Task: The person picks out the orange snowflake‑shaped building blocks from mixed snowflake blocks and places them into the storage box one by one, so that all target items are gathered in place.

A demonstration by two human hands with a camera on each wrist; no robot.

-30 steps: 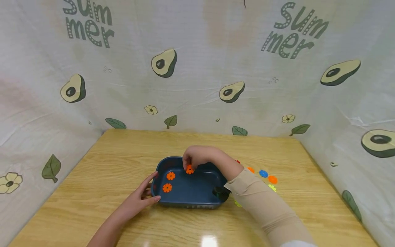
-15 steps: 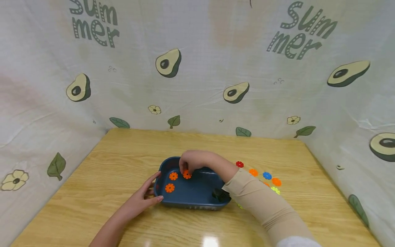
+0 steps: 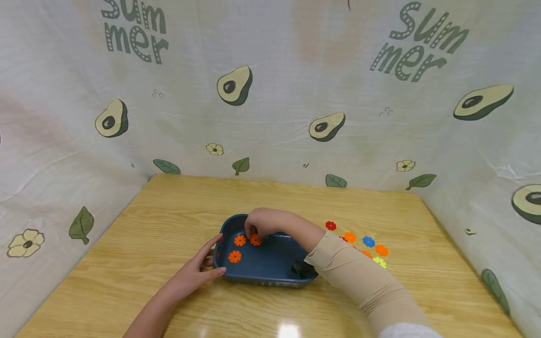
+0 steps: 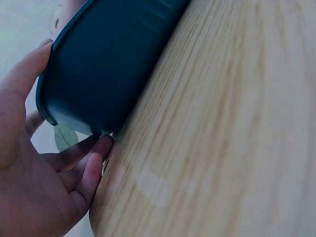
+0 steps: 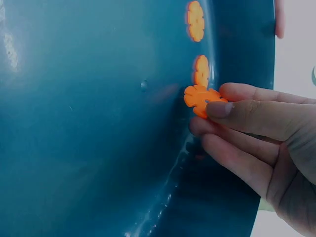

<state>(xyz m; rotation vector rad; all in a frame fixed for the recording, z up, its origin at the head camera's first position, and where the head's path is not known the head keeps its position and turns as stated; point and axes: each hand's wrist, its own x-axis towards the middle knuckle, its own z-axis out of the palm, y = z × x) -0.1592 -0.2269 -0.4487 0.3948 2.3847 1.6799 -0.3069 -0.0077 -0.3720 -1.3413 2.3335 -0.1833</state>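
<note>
A dark blue tray (image 3: pixel 262 280) sits on the wooden table, with two orange flower discs (image 3: pixel 239 240) (image 3: pixel 234 256) on its floor. My right hand (image 3: pixel 258 224) reaches into the tray and pinches a third orange flower disc (image 3: pixel 255 240) between thumb and fingers. The right wrist view shows that disc (image 5: pixel 200 98) close to the tray's inner wall (image 5: pixel 98 123), just beside another disc (image 5: pixel 201 70). My left hand (image 3: pixel 203 264) lies against the tray's left end, its thumb along the rim and its fingertips (image 4: pixel 94 158) at the bottom corner of the tray (image 4: pixel 103 64).
Loose discs lie on the table right of the tray: red (image 3: pixel 330 226), orange (image 3: pixel 349 237), blue (image 3: pixel 368 241), orange (image 3: pixel 382 250) and yellow-green (image 3: pixel 379 263). A black object (image 3: pixel 301 268) shows at the tray's near right corner, by my sleeve. Printed cloth walls (image 3: pixel 270 117) close in three sides of the table.
My right hand has moved down and left into the tray with the orange disc, bringing it beside the other discs. The left hand has stayed at the tray's end.
</note>
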